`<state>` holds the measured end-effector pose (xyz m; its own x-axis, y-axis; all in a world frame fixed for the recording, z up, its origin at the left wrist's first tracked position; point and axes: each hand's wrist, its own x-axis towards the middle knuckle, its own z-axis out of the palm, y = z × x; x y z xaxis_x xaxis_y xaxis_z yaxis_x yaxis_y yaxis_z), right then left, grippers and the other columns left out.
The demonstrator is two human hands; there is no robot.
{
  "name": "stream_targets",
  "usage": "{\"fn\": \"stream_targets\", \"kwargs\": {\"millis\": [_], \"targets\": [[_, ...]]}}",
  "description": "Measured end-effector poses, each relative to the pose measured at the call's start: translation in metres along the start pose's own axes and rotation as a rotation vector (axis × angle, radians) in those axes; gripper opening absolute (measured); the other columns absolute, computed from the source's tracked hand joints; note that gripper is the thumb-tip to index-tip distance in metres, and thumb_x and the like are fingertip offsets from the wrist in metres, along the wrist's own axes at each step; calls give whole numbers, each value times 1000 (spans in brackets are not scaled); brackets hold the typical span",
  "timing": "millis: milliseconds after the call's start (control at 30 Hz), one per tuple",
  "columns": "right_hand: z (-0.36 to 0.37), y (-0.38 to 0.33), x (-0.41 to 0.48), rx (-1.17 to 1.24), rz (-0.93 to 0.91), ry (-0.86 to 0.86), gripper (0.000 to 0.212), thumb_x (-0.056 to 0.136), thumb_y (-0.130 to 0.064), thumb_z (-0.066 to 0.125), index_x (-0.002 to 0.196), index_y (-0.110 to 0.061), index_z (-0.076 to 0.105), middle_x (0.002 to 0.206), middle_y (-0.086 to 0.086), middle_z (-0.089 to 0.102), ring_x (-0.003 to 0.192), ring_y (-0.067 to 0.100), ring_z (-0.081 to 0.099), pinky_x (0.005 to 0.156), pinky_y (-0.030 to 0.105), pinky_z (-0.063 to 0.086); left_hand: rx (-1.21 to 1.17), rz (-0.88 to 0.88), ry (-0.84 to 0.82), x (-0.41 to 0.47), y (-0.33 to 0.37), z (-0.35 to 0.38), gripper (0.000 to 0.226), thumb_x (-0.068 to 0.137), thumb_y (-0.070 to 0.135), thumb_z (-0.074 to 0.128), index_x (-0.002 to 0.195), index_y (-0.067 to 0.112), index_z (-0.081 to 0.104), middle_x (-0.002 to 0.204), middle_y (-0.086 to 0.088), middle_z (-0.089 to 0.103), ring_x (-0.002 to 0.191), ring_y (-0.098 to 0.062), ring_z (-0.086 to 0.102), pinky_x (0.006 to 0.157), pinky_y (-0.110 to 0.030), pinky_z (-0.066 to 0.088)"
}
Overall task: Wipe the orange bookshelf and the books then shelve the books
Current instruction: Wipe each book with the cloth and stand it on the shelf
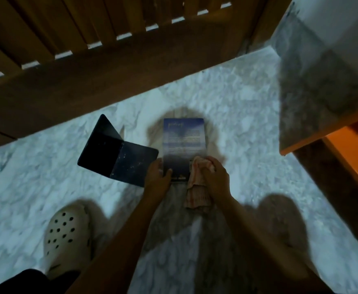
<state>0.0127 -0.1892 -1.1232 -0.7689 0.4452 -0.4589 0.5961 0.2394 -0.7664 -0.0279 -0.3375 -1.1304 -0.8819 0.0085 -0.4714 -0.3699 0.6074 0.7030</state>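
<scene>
A blue book (183,141) is held flat above the marble floor in the middle of the head view, back cover up. My left hand (157,174) grips its near left corner, thumb on the cover. My right hand (215,177) presses a pinkish checked cloth (197,194) against the book's near right corner, and the cloth hangs down below the hand. Left of the book a dark bent bookend-like plate (114,153) rests on the floor, dusty. The orange bookshelf (343,141) shows at the right edge under a grey marble top.
A brown wooden slatted door or panel (110,49) runs across the back. A grey marble slab (322,92) tops the orange shelf on the right. My foot in a white perforated clog (67,236) stands at the lower left on the white marble floor (248,134).
</scene>
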Motion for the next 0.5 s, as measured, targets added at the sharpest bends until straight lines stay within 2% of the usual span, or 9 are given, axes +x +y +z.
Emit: {"fn": "stream_targets", "kwargs": {"millis": [100, 200, 333, 500], "targets": [[1, -1, 5, 55, 71, 17, 42, 90, -39, 55, 127, -19, 53, 114, -4, 56, 106, 17, 54, 90, 31, 45, -85, -38, 15, 3, -2, 3, 49, 91, 15, 57, 138, 11, 42, 141, -10, 45, 126, -22, 45, 101, -30, 37], [1, 3, 11, 113, 140, 39, 54, 76, -46, 55, 121, -16, 60, 117, 5, 64, 106, 26, 59, 93, 43, 49, -123, -39, 31, 9, -6, 1, 44, 93, 15, 55, 136, 13, 45, 138, -9, 49, 122, -20, 49, 97, -28, 40], [10, 0, 12, 219, 173, -46, 33, 87, -35, 59, 111, -12, 64, 107, 8, 66, 97, 25, 62, 90, 43, 50, -125, -44, 53, 12, -14, 0, 44, 91, 18, 58, 133, 18, 49, 133, -4, 54, 117, -17, 52, 100, -33, 42], [11, 4, 12, 180, 76, -50, 36, 89, -26, 57, 124, -19, 56, 117, 3, 62, 105, 22, 58, 94, 43, 48, -175, -43, 37, 12, -15, 4, 50, 88, 14, 62, 135, 17, 47, 137, -7, 50, 123, -21, 49, 104, -40, 41]]}}
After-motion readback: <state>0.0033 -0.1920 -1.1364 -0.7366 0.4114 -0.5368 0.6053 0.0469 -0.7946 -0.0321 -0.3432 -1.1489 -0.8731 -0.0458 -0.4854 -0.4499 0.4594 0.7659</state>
